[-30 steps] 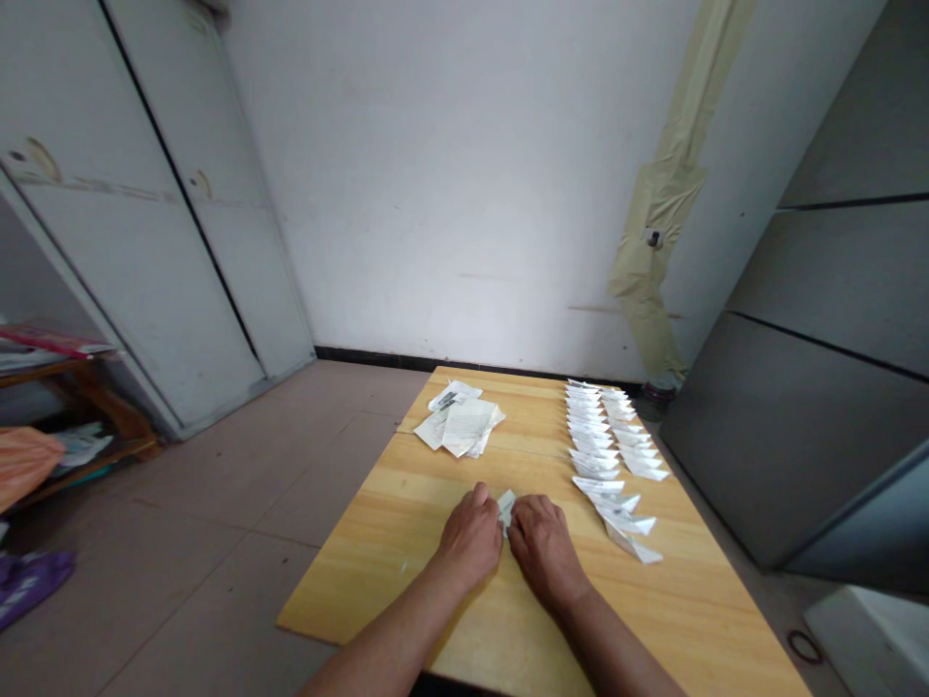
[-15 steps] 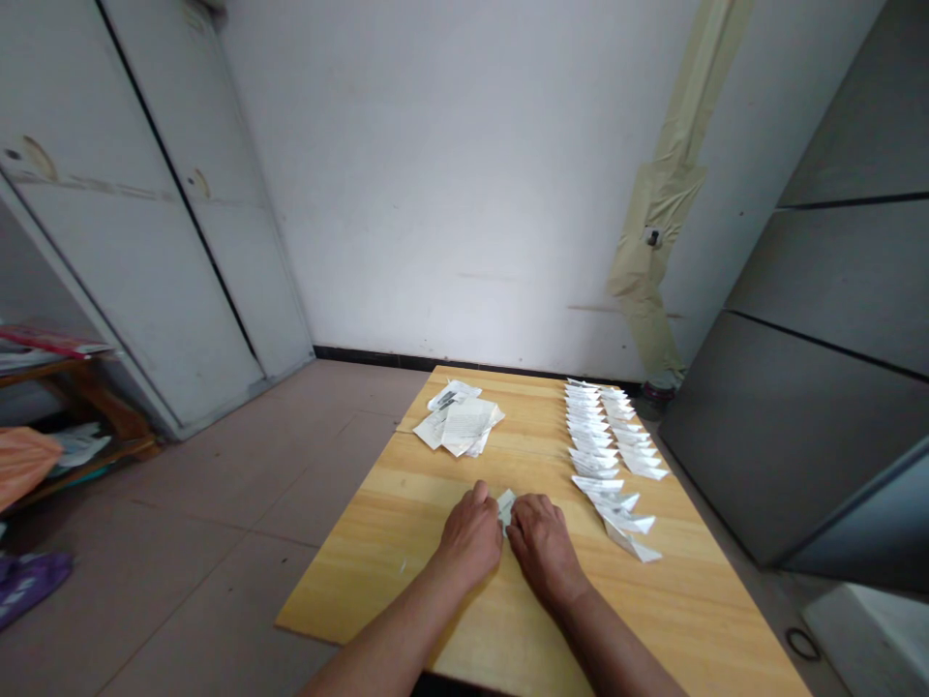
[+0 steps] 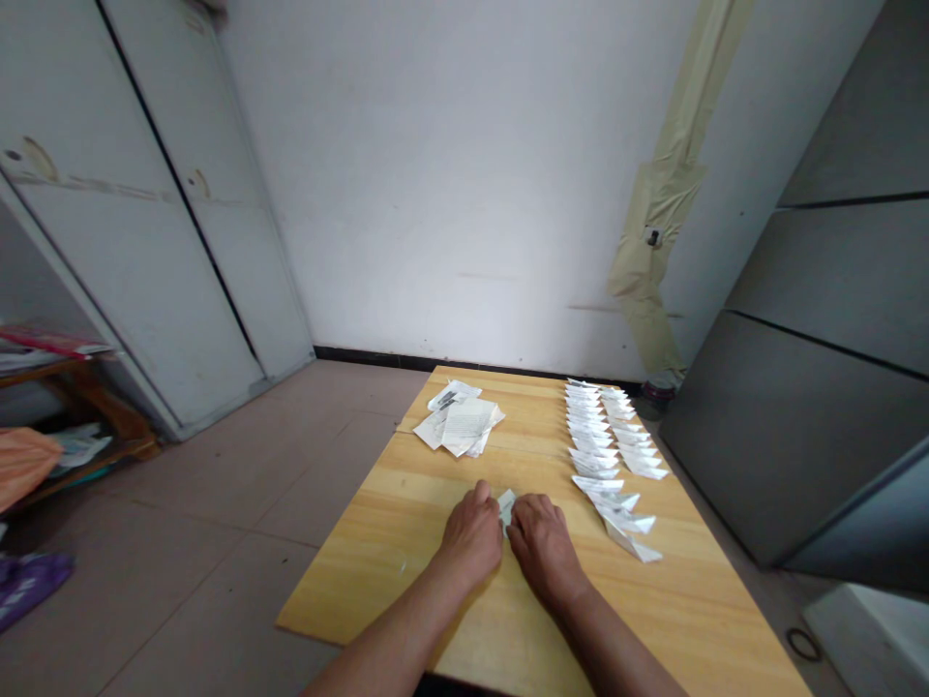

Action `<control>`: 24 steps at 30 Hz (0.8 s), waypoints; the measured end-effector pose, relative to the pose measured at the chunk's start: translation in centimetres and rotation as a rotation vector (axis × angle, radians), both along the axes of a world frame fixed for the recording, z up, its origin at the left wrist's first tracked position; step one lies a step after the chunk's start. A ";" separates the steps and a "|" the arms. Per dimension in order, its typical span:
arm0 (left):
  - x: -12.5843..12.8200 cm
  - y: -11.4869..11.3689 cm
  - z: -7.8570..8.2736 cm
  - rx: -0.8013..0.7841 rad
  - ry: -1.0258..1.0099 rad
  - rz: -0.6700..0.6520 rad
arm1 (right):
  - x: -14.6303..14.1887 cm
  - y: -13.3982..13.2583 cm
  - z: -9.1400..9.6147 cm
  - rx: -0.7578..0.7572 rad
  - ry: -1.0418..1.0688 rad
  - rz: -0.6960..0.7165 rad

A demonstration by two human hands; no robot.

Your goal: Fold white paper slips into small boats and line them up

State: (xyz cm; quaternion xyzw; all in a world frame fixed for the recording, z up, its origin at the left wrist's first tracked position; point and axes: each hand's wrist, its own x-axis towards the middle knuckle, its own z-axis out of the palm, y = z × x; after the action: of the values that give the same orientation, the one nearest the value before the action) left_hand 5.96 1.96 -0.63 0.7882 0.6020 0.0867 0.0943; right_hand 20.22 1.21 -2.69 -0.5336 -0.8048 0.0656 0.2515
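Note:
A small piece of folded paper [image 3: 506, 507] lies on the wooden table [image 3: 406, 503] between my two hands, which hide most of its edges. My left hand [image 3: 475, 528] is closed on its left side, fingers curled. On its right side my right hand [image 3: 543, 537] grips it with bent fingers pressed down near the tabletop. Beyond my left hand rests a loose pile of printed paper sheets [image 3: 468, 424]. To the right of my right hand stand folded paper boats [image 3: 591, 431] in two columns, the nearest ones [image 3: 628, 523] overlapping at a slant.
Past the table's far edge rises a white wall [image 3: 450, 194] with a taped cable strip [image 3: 653, 232]. White cabinet doors [image 3: 145, 223] are at left, above a low wooden shelf [image 3: 108, 407]. A grey panel [image 3: 813, 387] flanks the table's right; a white box [image 3: 871, 639] sits near it.

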 end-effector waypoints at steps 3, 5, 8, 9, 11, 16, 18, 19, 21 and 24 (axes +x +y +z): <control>0.0 0.1 -0.1 -0.007 0.007 0.008 | 0.0 0.0 0.0 -0.011 0.025 -0.002; 0.1 0.1 0.0 -0.017 0.013 0.015 | 0.0 0.0 0.0 -0.016 0.031 -0.005; 0.2 0.1 0.1 -0.025 0.018 0.013 | 0.0 0.0 0.1 -0.031 0.039 -0.008; 0.2 0.1 0.1 -0.029 0.018 0.012 | 0.0 0.0 0.2 -0.036 0.042 -0.008; 0.2 0.1 0.2 -0.039 0.012 0.014 | -0.1 0.0 0.3 -0.044 0.045 -0.007; 0.1 0.2 0.1 -0.040 0.000 0.004 | -0.1 0.0 0.4 -0.067 0.033 -0.015; 0.1 0.2 0.0 -0.032 0.019 -0.003 | -0.1 0.0 0.3 -0.065 0.029 -0.020; 0.1 0.2 -0.1 -0.027 0.032 -0.007 | -0.1 0.0 0.3 -0.061 0.028 -0.021; 0.1 0.2 -0.2 -0.022 0.063 -0.017 | -0.2 -0.1 0.2 -0.053 0.025 -0.023; 0.1 0.0 0.0 -0.013 0.093 -0.036 | -0.2 -0.1 0.2 -0.057 0.024 -0.025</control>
State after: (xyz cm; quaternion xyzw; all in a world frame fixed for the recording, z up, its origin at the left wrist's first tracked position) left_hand 6.06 1.97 -0.67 0.8014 0.5920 0.0443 0.0729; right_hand 20.01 1.16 -2.51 -0.5496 -0.7929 0.0921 0.2465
